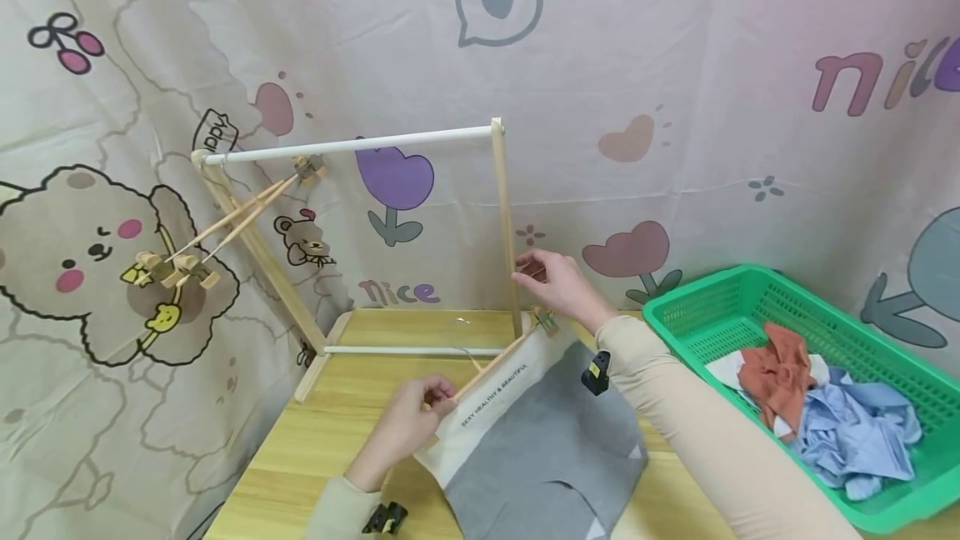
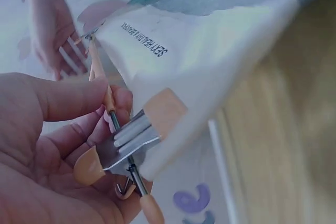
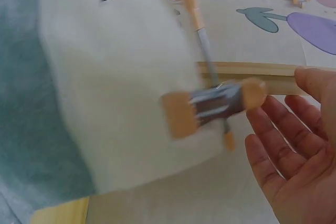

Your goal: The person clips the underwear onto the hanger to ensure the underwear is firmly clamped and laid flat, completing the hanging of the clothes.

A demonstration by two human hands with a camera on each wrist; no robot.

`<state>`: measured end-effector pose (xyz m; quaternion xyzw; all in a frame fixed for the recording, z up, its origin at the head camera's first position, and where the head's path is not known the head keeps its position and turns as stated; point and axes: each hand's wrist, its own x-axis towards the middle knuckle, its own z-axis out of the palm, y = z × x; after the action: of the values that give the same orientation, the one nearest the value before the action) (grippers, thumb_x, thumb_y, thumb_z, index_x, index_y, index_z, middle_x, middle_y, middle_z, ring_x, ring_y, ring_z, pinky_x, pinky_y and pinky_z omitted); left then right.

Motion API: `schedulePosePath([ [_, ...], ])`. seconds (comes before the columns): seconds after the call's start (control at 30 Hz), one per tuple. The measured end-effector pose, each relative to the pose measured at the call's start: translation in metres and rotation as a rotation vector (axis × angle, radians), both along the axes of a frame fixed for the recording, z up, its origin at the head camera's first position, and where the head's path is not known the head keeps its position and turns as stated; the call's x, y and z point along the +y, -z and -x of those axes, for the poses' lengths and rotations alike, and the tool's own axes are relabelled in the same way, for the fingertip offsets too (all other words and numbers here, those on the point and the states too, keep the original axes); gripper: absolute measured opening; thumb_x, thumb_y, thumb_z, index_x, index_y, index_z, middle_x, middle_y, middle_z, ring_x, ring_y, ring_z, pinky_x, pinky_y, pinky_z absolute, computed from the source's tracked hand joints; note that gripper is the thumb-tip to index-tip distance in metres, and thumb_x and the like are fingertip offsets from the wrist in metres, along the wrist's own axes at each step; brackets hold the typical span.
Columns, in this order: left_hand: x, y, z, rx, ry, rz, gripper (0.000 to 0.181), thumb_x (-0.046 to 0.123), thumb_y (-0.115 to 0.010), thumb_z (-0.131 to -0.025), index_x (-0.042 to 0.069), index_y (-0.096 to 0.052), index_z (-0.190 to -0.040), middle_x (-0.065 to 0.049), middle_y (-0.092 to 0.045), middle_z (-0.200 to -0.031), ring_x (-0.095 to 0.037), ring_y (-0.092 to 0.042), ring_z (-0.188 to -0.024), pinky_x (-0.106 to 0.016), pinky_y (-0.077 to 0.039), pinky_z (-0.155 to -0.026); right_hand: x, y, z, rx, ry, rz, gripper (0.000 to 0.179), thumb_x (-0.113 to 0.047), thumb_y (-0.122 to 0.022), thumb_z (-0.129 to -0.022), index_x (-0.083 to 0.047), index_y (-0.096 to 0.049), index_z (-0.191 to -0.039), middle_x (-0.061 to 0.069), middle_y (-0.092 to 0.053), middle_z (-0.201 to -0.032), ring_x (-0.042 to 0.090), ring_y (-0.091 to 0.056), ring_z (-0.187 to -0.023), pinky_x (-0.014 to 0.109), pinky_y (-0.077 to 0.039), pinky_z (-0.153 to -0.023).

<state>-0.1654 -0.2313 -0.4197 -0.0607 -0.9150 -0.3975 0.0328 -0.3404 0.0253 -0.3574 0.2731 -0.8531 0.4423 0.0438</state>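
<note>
While I followed the work from my distant station, the wooden clip hanger (image 1: 487,371) lay slantwise at the lower centre of the head view, its long axis running from lower left to upper right. The left hand (image 1: 408,419) pinched its bar near the lower-left end, just inside the near clip (image 2: 136,135). The right hand (image 1: 558,283) was closer to the upper-right end, its fingers loosely bent and holding nothing, just beside the far clip (image 3: 216,104); I could not tell whether a fingertip touched it. From the bar a grey garment (image 1: 540,440) with a white printed band spread toward the bottom edge, above the worktop (image 1: 277,473). The relation I minded most was with the white upper rod (image 1: 360,145): it crossed the frame above both hands, almost level, so the hanger stood aslant to it. Another hanger (image 1: 262,209) hung near the rod's left end, and a green basket (image 1: 862,357) of rumpled clothes (image 1: 855,432) stood at lower right.
</note>
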Motion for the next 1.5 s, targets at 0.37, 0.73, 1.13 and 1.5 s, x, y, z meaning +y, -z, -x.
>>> schedulePosePath([
  [0.37, -0.035, -0.031, 0.004, 0.054, -0.114, 0.121, 0.009, 0.003, -0.074, -0.097, 0.011, -0.074, -0.092, 0.001, -0.067, -0.083, -0.012, -0.058, -0.077, -0.024, -0.048, -0.07, -0.001, 0.0, -0.001, 0.008, -0.004, -0.007, 0.034, -0.025, -0.067, -0.108, -0.002, -0.068, -0.132, 0.015, -0.076, -0.122, 0.031, -0.074, -0.112, 0.047, -0.059, -0.102],
  [0.73, -0.061, -0.058, 0.001, 0.122, -0.154, 0.162, 0.009, 0.005, -0.072, -0.1, 0.01, -0.074, -0.093, -0.002, -0.067, -0.084, -0.014, -0.057, -0.08, -0.024, -0.046, -0.073, 0.0, 0.003, -0.001, 0.041, 0.006, 0.011, 0.032, -0.024, -0.067, -0.108, -0.001, -0.068, -0.13, 0.015, -0.077, -0.12, 0.031, -0.074, -0.109, 0.048, -0.059, -0.101],
  [1.13, -0.084, -0.092, -0.006, 0.214, -0.224, 0.226, 0.004, 0.007, -0.077, -0.097, 0.003, -0.076, -0.096, -0.005, -0.071, -0.084, -0.015, -0.059, -0.079, -0.024, -0.045, -0.071, 0.0, 0.007, -0.001, 0.036, 0.009, 0.036, 0.031, -0.023, -0.067, -0.108, -0.001, -0.067, -0.13, 0.017, -0.076, -0.121, 0.033, -0.074, -0.111, 0.048, -0.059, -0.101],
  [1.5, -0.095, -0.142, -0.006, 0.29, -0.331, 0.331, 0.006, 0.009, -0.074, -0.099, 0.005, -0.077, -0.1, -0.008, -0.073, -0.085, -0.019, -0.057, -0.075, -0.032, -0.041, -0.074, -0.002, 0.008, -0.001, 0.047, 0.004, 0.045, 0.03, -0.022, -0.067, -0.108, 0.0, -0.068, -0.129, 0.017, -0.076, -0.119, 0.033, -0.074, -0.108, 0.048, -0.06, -0.099],
])
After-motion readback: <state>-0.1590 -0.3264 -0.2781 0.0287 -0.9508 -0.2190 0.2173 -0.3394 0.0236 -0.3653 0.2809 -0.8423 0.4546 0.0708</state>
